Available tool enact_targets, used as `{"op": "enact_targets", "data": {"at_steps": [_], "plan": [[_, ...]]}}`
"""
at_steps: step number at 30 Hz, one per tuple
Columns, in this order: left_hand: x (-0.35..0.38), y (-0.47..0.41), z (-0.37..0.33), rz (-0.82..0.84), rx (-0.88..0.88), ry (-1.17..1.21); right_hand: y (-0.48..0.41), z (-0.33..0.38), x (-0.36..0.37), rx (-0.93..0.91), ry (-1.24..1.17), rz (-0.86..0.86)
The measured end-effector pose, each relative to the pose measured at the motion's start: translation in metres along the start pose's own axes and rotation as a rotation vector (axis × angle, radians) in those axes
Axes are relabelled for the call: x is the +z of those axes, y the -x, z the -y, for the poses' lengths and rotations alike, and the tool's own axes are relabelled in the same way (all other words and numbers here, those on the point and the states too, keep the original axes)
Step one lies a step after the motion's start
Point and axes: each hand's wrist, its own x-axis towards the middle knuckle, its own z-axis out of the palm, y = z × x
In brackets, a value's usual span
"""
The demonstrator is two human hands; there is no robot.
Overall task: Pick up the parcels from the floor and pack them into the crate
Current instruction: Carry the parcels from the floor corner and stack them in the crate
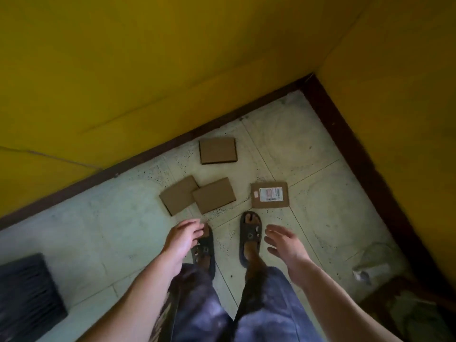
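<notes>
Barely started I'd say: four flat cardboard parcels point(214, 195) lie just ahead of the person's sandals point(250, 239), left hand point(183, 236) and right hand point(283, 241) hover empty with loose fingers, dark crate point(27, 290) sits left of them.

Floor point(308, 156): pale square tiles, dark-speckled, edged by brown skirting point(350, 134). Lying on it:
- far parcel point(218, 151), flat brown card, near the skirting
- left parcel point(176, 195), flat
- middle parcel point(214, 195), its edge overlapping the left parcel
- labelled parcel point(269, 195), white label up, apart from the rest
- dark slatted crate point(27, 290), lower left, cut by the frame
- two dark sandals point(250, 239), worn
- crumpled scrap point(370, 270), blurred
</notes>
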Motion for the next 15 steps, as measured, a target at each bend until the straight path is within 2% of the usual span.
{"op": "enact_targets", "data": {"at_steps": [6, 12, 15], "plan": [[0.027, -0.107, 0.037, -0.027, -0.151, 0.066, -0.149, -0.003, 0.025, 0.015, 0.104, 0.117], [0.05, -0.233, 0.083, -0.128, -0.283, 0.161, -0.308, -0.026, 0.068, 0.049, 0.299, 0.209], [0.059, -0.296, 0.103, -0.173, -0.365, 0.266, -0.371, -0.042, 0.091, 0.017, 0.429, 0.204]]}}
